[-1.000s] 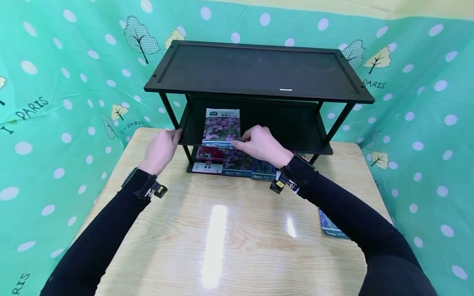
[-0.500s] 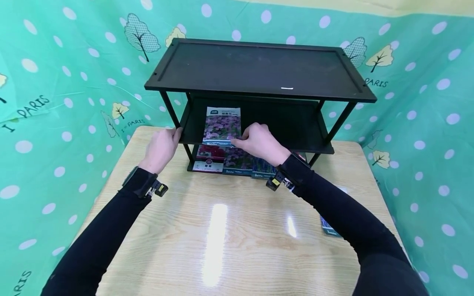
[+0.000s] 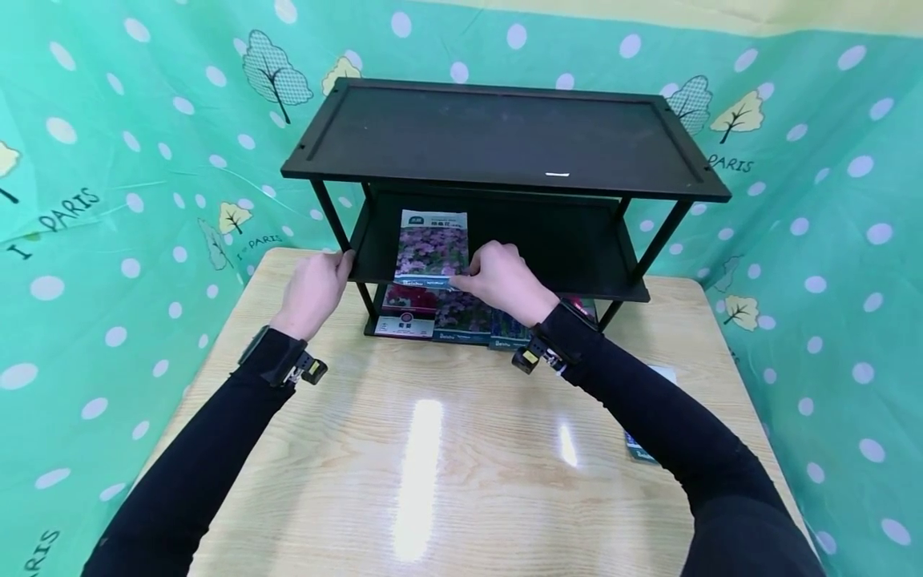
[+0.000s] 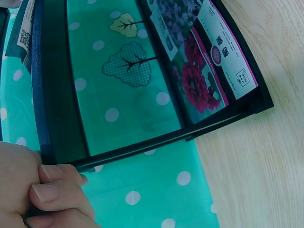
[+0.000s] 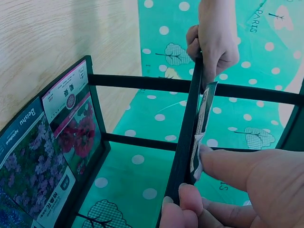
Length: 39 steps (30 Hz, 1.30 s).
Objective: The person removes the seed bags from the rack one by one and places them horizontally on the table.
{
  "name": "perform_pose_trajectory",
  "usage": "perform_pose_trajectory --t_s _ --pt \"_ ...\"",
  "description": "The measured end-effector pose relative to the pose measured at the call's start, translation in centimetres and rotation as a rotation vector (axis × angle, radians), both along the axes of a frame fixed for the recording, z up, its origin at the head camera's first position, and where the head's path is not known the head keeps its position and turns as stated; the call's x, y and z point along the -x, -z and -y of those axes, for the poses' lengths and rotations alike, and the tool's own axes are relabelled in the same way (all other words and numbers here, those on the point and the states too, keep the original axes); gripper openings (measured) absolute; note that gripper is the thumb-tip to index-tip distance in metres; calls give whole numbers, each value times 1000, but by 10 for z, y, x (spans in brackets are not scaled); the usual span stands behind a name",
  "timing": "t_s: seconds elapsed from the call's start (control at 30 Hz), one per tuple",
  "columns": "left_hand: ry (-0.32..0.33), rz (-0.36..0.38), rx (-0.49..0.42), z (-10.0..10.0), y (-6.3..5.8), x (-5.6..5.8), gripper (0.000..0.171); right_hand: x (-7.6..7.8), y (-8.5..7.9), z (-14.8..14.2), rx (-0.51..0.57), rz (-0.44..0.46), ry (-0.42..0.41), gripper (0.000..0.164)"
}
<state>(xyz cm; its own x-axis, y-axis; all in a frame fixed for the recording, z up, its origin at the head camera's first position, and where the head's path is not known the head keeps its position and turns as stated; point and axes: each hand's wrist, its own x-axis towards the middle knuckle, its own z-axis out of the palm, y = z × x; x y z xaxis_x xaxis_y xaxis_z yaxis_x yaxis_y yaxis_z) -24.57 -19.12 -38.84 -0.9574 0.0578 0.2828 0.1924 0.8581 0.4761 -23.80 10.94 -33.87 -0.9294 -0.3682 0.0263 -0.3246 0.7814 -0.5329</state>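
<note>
Sleeve [image 3: 663, 421] shifted, overlapping tabletop packet [image 3: 638, 453]; right grip [image 3: 501, 276] pinches shelved packet [image 3: 431, 250]; left grip [image 3: 315, 292], shelf [image 3: 555, 240].

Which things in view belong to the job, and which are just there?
Job, apparently:
middle-shelf packet, touched by the right hand
black rack, gripped by the left hand
lower-shelf packets
tabletop packet, probably

Just there:
patterned cloth
wooden table

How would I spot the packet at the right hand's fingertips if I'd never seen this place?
Find the black rack before the green dotted cloth, and go to its middle shelf. Toward the person's left, at their right hand, lies the flower packet, printed with pinkish-purple blooms. It is the only packet visible on that shelf; the other packets in sight lie lower down.
</note>
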Motion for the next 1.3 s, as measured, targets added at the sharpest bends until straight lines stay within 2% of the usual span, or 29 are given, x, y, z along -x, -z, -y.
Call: perform_pose_trajectory --t_s 0.27,0.47,0.93,1.07,1.3 --pt "4 0 1 -1 0 -2 53 -1 -1 2 -3 27 55 46" --pt "-11 13 0 -1 0 -2 53 -1 -1 1 -2 17 53 46" --pt "-9 22 10 -1 -1 -2 54 0 -1 1 -2 41 80 25" --pt "-14 17 19 -1 -1 -2 54 0 0 1 9 47 81 23" --pt "-11 18 36 -1 -1 -1 54 -1 1 -2 51 14 53 31"
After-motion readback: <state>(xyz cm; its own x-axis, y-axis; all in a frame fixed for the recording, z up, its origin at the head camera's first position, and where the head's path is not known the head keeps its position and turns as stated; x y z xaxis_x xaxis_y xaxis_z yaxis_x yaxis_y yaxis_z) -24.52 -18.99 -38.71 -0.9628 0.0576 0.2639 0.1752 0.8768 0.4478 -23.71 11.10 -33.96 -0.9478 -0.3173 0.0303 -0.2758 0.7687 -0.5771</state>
